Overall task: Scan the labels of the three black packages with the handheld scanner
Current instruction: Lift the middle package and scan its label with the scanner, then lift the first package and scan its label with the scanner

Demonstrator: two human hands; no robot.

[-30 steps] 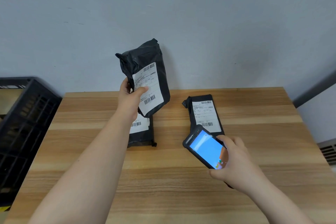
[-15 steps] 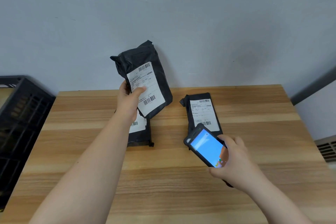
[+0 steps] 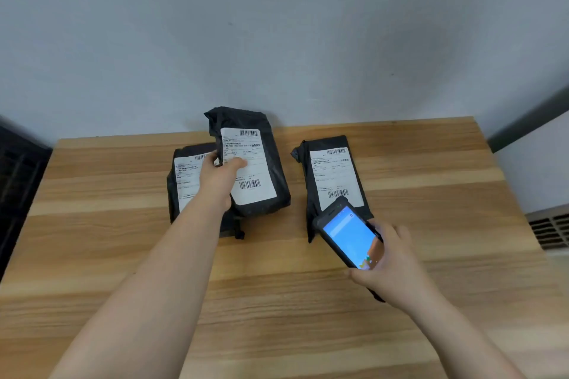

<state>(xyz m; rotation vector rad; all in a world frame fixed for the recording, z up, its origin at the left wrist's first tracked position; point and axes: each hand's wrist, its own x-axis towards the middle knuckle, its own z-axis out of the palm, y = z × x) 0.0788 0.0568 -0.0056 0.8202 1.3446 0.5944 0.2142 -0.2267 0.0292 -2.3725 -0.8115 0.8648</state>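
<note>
Three black packages with white labels are on the wooden table. My left hand grips the middle package by its left edge, thumb on the label, holding it low and overlapping the left package, which my arm partly hides. The right package lies flat, label up. My right hand holds the handheld scanner, its blue screen lit, with its top end over the near end of the right package.
A black plastic crate stands beyond the table's left edge. A grey wall rises directly behind the table. A white vented unit is at the right. Bare wood stretches across the near half of the table.
My left hand has lowered the middle package from up against the wall down toward the table, over the left package. The scanner hand has stayed near the right package.
</note>
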